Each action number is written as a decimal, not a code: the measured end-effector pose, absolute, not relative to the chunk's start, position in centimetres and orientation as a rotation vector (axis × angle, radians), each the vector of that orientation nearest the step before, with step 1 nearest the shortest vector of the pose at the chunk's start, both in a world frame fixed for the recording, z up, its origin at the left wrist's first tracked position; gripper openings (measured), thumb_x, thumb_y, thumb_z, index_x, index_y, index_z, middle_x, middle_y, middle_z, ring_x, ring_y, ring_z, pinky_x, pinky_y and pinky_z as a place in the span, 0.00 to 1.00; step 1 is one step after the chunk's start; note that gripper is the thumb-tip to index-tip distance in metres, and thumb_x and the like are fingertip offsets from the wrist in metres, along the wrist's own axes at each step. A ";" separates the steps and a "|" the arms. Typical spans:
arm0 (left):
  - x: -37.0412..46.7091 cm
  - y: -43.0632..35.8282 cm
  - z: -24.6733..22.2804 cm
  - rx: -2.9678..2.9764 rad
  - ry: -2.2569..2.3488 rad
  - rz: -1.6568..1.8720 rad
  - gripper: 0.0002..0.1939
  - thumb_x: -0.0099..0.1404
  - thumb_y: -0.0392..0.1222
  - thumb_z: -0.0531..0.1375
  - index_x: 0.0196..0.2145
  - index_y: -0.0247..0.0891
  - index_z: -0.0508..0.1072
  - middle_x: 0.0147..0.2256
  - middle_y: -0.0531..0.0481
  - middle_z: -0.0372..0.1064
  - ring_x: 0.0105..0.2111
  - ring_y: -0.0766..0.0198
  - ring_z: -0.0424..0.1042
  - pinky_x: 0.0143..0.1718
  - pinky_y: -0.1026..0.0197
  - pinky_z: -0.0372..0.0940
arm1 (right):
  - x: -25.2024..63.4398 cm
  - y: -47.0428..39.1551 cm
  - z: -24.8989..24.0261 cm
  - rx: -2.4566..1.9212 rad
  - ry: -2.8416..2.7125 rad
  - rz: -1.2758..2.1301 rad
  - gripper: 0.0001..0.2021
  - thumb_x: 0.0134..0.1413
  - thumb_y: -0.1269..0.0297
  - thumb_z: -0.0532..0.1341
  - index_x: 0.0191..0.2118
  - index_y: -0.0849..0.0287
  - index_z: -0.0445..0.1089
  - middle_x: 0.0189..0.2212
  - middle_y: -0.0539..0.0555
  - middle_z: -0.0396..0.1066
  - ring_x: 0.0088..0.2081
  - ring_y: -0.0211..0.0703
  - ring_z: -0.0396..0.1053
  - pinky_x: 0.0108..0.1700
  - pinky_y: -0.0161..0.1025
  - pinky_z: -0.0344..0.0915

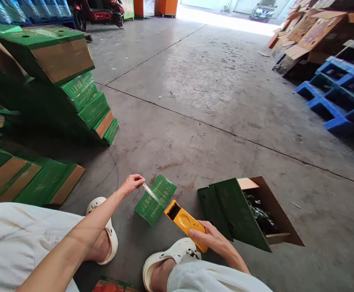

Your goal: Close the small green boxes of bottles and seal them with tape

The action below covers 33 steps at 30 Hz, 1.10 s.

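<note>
A small green carton (155,202) with pale lettering lies on the floor between my feet and the open floor ahead. My left hand (133,182) pinches the end of a clear strip of tape (150,192) above the carton's left part. The strip slants down to the right across the carton's top. My right hand (209,237) is wrapped round the lower end of a yellow tool (186,223). The tool's dark upper end is beside the carton's right corner.
An open green box (240,211) holding dark, shiny items lies at the right. Green cartons (82,91) are stacked at the left, with more green cardboard (43,176) below. Blue pallets (341,89) stand at the right. White shoes (177,251) frame the foreground.
</note>
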State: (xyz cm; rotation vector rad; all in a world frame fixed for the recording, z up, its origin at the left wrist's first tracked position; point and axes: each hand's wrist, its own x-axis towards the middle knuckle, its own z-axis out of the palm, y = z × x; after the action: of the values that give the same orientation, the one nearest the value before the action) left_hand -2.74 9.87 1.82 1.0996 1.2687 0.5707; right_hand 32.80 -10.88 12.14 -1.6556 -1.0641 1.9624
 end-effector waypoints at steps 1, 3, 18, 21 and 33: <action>-2.6 9.8 1.4 1.104 1.275 0.572 0.23 0.47 0.61 0.72 0.29 0.38 0.77 0.22 0.55 0.69 0.24 0.68 0.65 0.28 0.64 0.61 | 32.7 -10.9 12.0 -1.662 -1.067 1.954 0.27 0.46 0.35 0.73 0.34 0.57 0.76 0.25 0.50 0.67 0.25 0.38 0.63 0.27 0.35 0.62; -2.3 9.5 0.7 1.114 1.285 0.577 0.24 0.47 0.62 0.71 0.29 0.38 0.77 0.22 0.55 0.69 0.24 0.67 0.66 0.28 0.64 0.61 | 32.5 -10.8 11.7 -1.677 -1.081 1.940 0.27 0.46 0.35 0.73 0.33 0.57 0.76 0.25 0.50 0.67 0.25 0.38 0.62 0.27 0.35 0.60; -1.7 9.0 -3.1 1.161 1.396 0.568 0.24 0.51 0.64 0.68 0.29 0.38 0.78 0.23 0.53 0.71 0.25 0.65 0.68 0.30 0.63 0.61 | 32.0 -9.5 10.7 -1.689 -1.102 1.980 0.27 0.47 0.34 0.71 0.35 0.56 0.77 0.26 0.51 0.68 0.25 0.41 0.65 0.29 0.38 0.64; -0.5 7.9 -4.0 1.160 1.445 0.541 0.25 0.53 0.65 0.66 0.30 0.37 0.78 0.25 0.51 0.73 0.27 0.63 0.70 0.31 0.62 0.63 | 32.0 -9.3 10.4 -1.700 -1.087 1.986 0.26 0.47 0.34 0.71 0.34 0.56 0.76 0.26 0.51 0.68 0.25 0.41 0.66 0.29 0.38 0.64; 1.3 6.0 -3.4 1.400 1.681 0.509 0.21 0.70 0.39 0.59 0.58 0.35 0.77 0.59 0.38 0.74 0.62 0.53 0.71 0.68 0.52 0.61 | 32.7 -9.6 6.7 -1.760 -1.064 2.015 0.30 0.47 0.32 0.71 0.36 0.58 0.75 0.26 0.50 0.68 0.25 0.40 0.68 0.27 0.36 0.65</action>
State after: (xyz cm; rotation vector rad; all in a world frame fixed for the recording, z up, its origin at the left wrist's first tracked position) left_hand 1.31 6.03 -3.39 1.3995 1.6814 0.5094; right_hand 32.74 -9.56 6.66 -1.7596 -1.0642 2.0150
